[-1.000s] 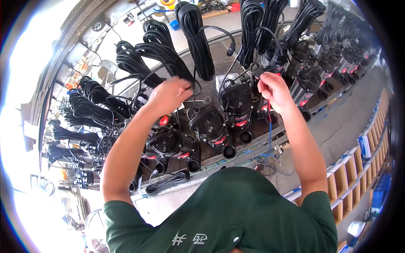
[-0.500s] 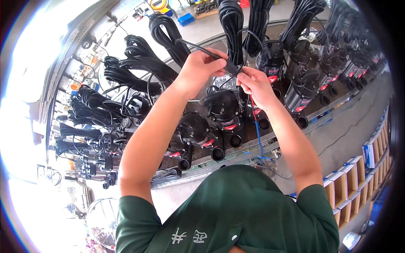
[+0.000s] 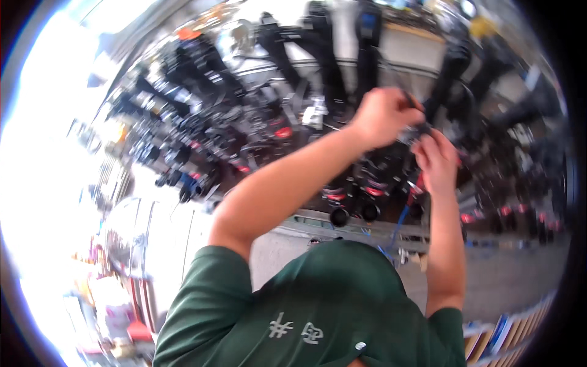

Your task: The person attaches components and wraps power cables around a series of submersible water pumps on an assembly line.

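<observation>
Motion smears the picture. My left hand point(image 3: 386, 117) is closed round a black cable point(image 3: 408, 96) and its thicker black sleeve. Right beside it, my right hand point(image 3: 438, 160) is closed, its fingertips at the sleeve's lower end; finer detail there is blurred. Under my right hand hang a red piece point(image 3: 418, 183) and a thin blue hose point(image 3: 402, 219). Below my hands stand black submersible pumps point(image 3: 374, 178) with red labels and round outlets. Bundled black cables point(image 3: 368, 52) lie beyond them.
More pumps point(image 3: 229, 137) crowd the bench to the left and right. A metal rail point(image 3: 299, 223) runs along the bench's near edge. At the lower left is a large round fan point(image 3: 125, 235). Open cardboard boxes point(image 3: 501, 336) line the lower right.
The view has swung, so the bench sits differently. Both hands have shifted right and slightly down in the picture, staying close together at the black cable.
</observation>
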